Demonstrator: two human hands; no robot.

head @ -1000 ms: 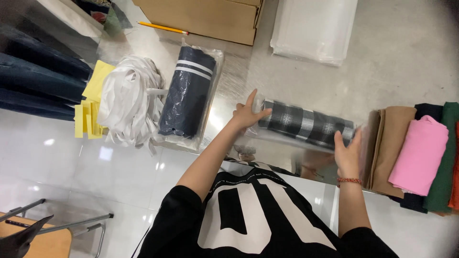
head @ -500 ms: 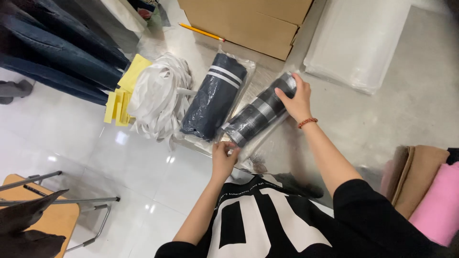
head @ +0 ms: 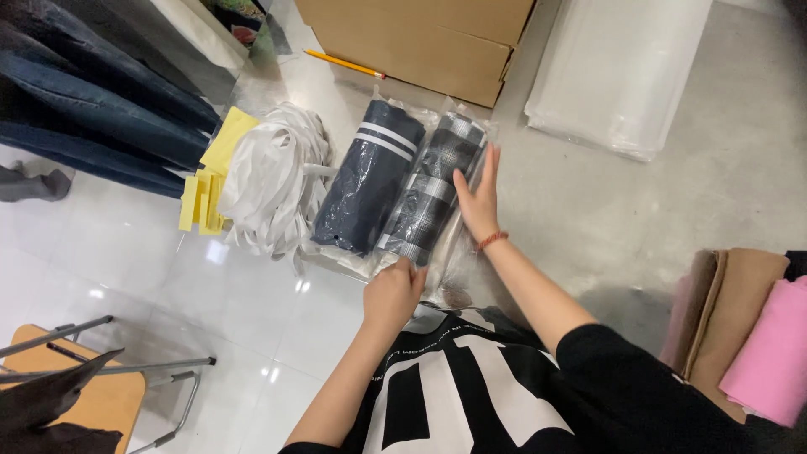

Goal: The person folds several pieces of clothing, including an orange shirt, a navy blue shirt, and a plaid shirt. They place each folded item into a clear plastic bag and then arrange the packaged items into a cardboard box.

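A rolled grey plaid garment in a clear plastic bag [head: 433, 181] lies on the floor, side by side with a bagged dark navy roll with white stripes [head: 370, 185]. My left hand [head: 393, 294] grips the near end of the plaid roll. My right hand [head: 477, 197] lies flat along its right side, fingers straight, a red bracelet on the wrist. Both hands press on the bagged plaid roll.
White straps in a heap [head: 273, 181] and yellow cards [head: 208, 181] lie left of the rolls. A cardboard box [head: 420, 38] with a pencil [head: 345, 63], a stack of clear bags [head: 618, 76], dark jeans [head: 101, 101], folded tan and pink cloths [head: 756, 336], a stool [head: 76, 387].
The plaid roll has been carried from my right, turned lengthwise and set down beside the navy roll. My view swung left with it, and both hands now rest on it.
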